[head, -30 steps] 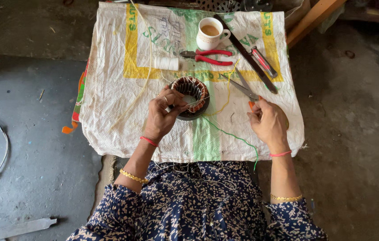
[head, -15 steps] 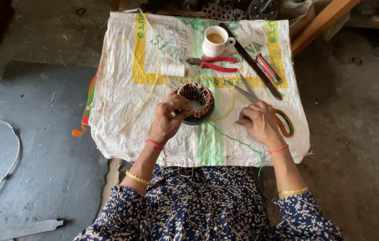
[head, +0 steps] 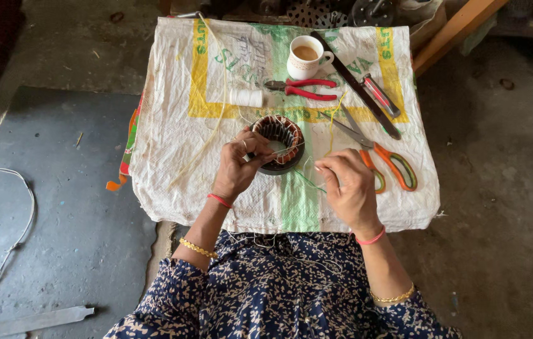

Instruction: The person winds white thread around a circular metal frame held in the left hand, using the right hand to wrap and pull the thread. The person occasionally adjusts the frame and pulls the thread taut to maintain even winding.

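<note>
A round copper-wound coil (head: pixel 278 143) is steadied on the sack-covered counter (head: pixel 172 157) by the left hand (head: pixel 239 164), fingers curled on its near-left rim, while thread is pinched in the right hand (head: pixel 348 187) just beside it.

Woven plastic sack (head: pixel 172 163) over surface: matt, creased. Motor stator (head: pixel 279 143): dark metal ring, glossy copper windings. Cup (head: pixel 304 59): glazed ceramic. Pliers (head: pixel 301 89), scissors (head: pixel 379 158): steel, smooth plastic handles. Floor (head: pixel 78 207): rough concrete.

sack (head: pixel 172 144) white, yellow-green print | pliers (head: pixel 307 89) red | scissors (head: pixel 389 164) orange-green | coil (head: pixel 279 141) copper-brown
</note>
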